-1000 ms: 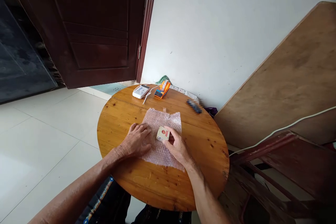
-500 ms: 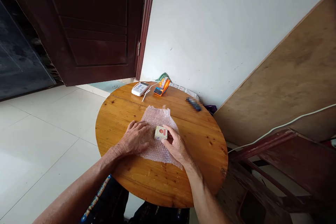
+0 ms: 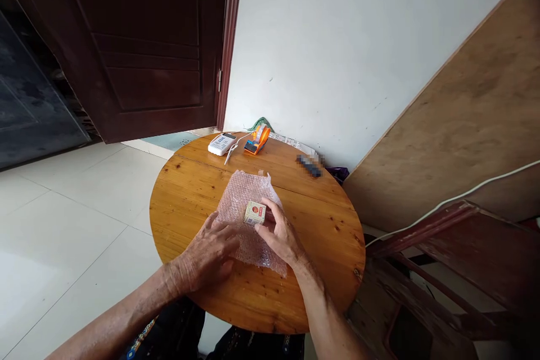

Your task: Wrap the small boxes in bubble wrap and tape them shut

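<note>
Head view has the round wooden tabletop [image 3: 320,244] spread out like a clock face, 12 o'clock on the side farthest from the seated person. A small cream printed carton [image 3: 255,213] with a red emblem sits almost at the hub, on a sheet of pinkish bubble wrap [image 3: 255,247]. The right hand [image 3: 286,237] reaches in from 4 o'clock, and its grip is closed on the carton: thumb at the near corner, forefinger at the far edge. The left hand [image 3: 210,248] comes from 8 o'clock, over the wrap's left side; its grip is loose, fingers bent and thumb apart, though I can't tell whether the fingertips press on the plastic.

Out at 11 o'clock lies a white device [image 3: 221,145] with a dark panel, a white cable [image 3: 230,153] just beside it. An orange tape dispenser [image 3: 256,140] stands at 12, holding 1 roll of tape. Near the rim at 1 o'clock there's a dark, blurred-out object [image 3: 309,166]. Beyond the rim, a dark red door [image 3: 147,84] fills 10 to 11 o'clock, a white wall [image 3: 333,45] rises at 12 to 1, and a brown wooden board [image 3: 455,107] leans at 2.
</note>
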Available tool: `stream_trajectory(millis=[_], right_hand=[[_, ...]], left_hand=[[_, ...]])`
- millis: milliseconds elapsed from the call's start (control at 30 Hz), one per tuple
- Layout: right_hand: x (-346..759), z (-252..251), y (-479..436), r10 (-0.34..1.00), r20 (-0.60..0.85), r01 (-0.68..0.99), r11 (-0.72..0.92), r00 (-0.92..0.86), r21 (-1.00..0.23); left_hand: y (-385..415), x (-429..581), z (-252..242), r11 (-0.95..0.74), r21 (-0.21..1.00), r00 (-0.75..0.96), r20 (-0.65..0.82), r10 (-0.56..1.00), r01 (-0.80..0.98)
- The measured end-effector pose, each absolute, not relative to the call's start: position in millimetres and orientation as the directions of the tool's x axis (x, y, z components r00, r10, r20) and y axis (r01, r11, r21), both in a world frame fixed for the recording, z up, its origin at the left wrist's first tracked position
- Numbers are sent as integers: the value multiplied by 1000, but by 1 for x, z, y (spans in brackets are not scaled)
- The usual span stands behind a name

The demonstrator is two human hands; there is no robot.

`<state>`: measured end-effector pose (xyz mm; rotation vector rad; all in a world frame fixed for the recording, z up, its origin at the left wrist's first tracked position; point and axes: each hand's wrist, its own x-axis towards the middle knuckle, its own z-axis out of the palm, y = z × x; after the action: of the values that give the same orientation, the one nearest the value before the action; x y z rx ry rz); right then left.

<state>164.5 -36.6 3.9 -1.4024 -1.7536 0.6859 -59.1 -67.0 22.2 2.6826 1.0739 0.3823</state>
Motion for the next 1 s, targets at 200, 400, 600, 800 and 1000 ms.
stream_trajectory(millis=[200, 400, 600, 800, 1000], right_hand=[[175, 2, -29, 989, 106, 266, 77, 98, -961], [175, 12, -29, 987, -6, -15, -3, 163, -1000], [179, 26, -37, 996, 11, -119, 22, 87, -993], [181, 23, -36, 991, 100, 139, 87, 88, -986], [173, 10, -32, 990, 42, 258, 6, 137, -966]], left_hand=[[-64, -55, 8, -756, 251, 690, 309, 655, 605], [-50, -49, 28, -686, 290, 543, 441, 714, 667], [-5, -24, 65, -494, 334, 415, 283, 865, 803], [24, -8, 55, -373, 436, 335, 164, 928, 819], [26, -24, 46, -294, 783, 377, 82, 923, 549]])
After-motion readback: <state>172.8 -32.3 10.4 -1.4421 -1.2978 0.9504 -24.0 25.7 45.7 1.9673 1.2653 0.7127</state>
